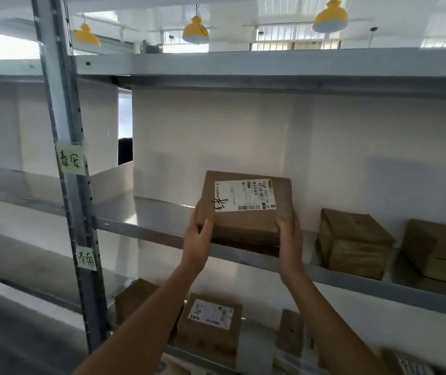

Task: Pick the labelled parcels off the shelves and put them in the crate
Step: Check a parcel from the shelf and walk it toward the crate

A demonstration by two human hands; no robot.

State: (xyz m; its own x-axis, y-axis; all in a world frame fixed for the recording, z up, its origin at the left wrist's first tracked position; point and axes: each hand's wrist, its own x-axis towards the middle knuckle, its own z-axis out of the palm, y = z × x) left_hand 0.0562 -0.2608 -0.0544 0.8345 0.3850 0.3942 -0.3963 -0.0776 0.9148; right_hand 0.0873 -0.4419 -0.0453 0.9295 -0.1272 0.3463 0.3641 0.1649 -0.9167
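Observation:
A brown cardboard parcel (246, 223) with a white shipping label on top is tilted up at the front of the middle shelf (146, 231). My left hand (199, 234) grips its lower left corner, thumb on top. My right hand (288, 234) grips its lower right corner. A second labelled parcel (211, 320) lies on the shelf below, between my forearms. No crate is in view.
Two unlabelled-looking brown boxes (354, 242) (438, 250) sit to the right on the same shelf. More brown parcels (135, 296) (289, 331) lie on the lower shelf. A grey upright post (67, 158) with green paper tags stands at left. Yellow lamps hang above.

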